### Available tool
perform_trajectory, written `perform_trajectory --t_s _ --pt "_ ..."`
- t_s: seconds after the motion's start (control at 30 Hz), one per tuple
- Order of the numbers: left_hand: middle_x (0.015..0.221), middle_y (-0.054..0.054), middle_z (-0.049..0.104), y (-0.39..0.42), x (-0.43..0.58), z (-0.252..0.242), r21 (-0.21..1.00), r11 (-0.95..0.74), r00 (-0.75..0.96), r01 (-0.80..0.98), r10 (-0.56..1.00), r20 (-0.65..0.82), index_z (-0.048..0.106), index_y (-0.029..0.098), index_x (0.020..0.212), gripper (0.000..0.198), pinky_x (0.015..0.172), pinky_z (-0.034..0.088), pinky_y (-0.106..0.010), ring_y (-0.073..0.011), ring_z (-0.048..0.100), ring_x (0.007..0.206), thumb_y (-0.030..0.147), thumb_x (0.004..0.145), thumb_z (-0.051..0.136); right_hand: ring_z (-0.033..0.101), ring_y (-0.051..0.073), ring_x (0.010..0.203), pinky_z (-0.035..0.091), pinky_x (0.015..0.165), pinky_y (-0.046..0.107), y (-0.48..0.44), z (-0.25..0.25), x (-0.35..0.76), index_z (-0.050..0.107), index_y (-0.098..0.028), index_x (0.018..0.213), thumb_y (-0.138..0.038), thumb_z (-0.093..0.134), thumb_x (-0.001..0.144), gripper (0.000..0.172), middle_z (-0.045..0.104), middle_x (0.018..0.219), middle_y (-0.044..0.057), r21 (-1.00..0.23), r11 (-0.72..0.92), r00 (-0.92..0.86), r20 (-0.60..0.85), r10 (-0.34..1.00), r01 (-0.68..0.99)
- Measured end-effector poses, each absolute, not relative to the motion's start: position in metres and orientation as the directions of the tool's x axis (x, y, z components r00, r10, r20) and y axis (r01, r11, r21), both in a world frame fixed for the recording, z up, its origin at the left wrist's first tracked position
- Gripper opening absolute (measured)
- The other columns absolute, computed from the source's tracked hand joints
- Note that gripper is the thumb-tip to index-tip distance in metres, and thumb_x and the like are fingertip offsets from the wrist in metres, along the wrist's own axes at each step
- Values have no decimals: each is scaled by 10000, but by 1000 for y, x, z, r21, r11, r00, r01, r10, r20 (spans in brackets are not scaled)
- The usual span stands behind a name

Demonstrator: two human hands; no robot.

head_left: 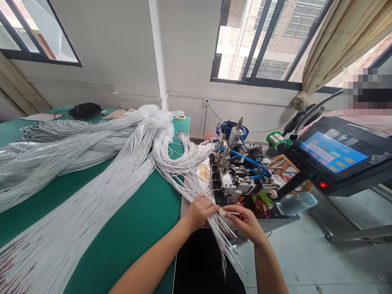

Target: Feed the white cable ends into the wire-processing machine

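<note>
Nearest, the right hand (247,224) pinches one pale cable (232,212), its grip narrow, thumb against fingers. Beside it, the left hand (200,211) lies curled over the cable bundle (219,230), whose loose ends splay below; whether its grip is closed cannot be told. Just beyond stands a machine (228,179) with blue tubes (257,162). Leftward, more cables (101,192) cross the green bench (147,220); farthest is a window (260,45).

At upper right I see a window (272,53) partly covered by a tied curtain (332,45); a wall socket (207,101) sits above my picture's centre, and a black bag (85,110) lies toward the left.
</note>
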State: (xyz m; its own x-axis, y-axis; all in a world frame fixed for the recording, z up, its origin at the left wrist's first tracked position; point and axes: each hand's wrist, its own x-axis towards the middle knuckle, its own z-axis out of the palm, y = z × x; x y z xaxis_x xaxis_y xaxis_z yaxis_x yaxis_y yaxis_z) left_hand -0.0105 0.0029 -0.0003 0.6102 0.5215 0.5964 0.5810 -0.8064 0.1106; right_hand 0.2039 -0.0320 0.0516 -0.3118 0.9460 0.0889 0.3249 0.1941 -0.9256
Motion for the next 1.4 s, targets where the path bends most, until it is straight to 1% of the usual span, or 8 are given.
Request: perform_trajectory --t_s 0.07,0.13,0.3,0.43,0.8,1.1,1.27,1.4 --pt "849 -31 642 3 -11 0 116 -808 614 577 523 591 606 209 1086 280 886 368 -349 -150 568 805 179 918 385 584 184 643 445 546 265 -30 47 205 713 -202 959 -432 634 816 283 677 761 52 -941 125 -199 63 978 314" --pt "861 -34 648 3 -11 0 127 -813 611 569 521 596 594 206 1120 293 885 367 -351 -151 571 815 181 924 378 535 159 560 391 481 250 -30 44 207 705 -198 944 -457 633 809 300 642 679 32 -952 85 -130 48 990 294" --pt "873 -31 652 4 -11 -2 125 -814 620 567 523 585 590 207 1132 311 882 367 -343 -144 582 823 151 901 390 556 177 602 388 487 257 -30 42 210 699 -190 931 -505 628 796 350 669 741 57 -967 58 -49 48 998 247" --pt "874 -28 653 4 -10 -4 122 -806 623 580 534 572 594 212 1117 316 881 368 -338 -145 586 824 129 871 413 534 163 562 379 475 255 -30 43 209 701 -177 932 -528 634 781 388 675 737 63 -974 38 -11 37 999 221" --pt "811 -28 637 5 -8 -5 125 -809 648 574 542 535 620 209 1026 246 836 361 -335 -156 577 787 157 864 441 491 142 559 351 483 243 -29 40 210 696 -168 911 -500 652 776 362 647 725 50 -978 42 -13 40 999 203" --pt "821 -20 641 7 -8 -10 131 -809 655 573 548 520 610 214 1044 224 824 352 -338 -158 572 793 169 872 473 466 132 541 340 470 241 -28 35 210 695 -158 906 -498 661 774 367 629 703 45 -985 39 18 43 999 166" --pt "816 -22 644 7 -8 -8 125 -815 649 566 534 542 611 213 1050 238 817 355 -337 -158 574 785 164 881 450 411 105 497 303 440 234 -27 31 213 700 -143 950 -502 655 777 401 630 707 48 -988 32 44 39 998 152" --pt "821 -30 651 7 -8 -8 139 -818 647 558 534 545 615 202 1037 253 822 360 -340 -159 575 773 132 857 451 408 98 506 305 452 231 -27 30 214 700 -138 987 -490 638 800 403 631 730 50 -991 36 42 42 998 130"
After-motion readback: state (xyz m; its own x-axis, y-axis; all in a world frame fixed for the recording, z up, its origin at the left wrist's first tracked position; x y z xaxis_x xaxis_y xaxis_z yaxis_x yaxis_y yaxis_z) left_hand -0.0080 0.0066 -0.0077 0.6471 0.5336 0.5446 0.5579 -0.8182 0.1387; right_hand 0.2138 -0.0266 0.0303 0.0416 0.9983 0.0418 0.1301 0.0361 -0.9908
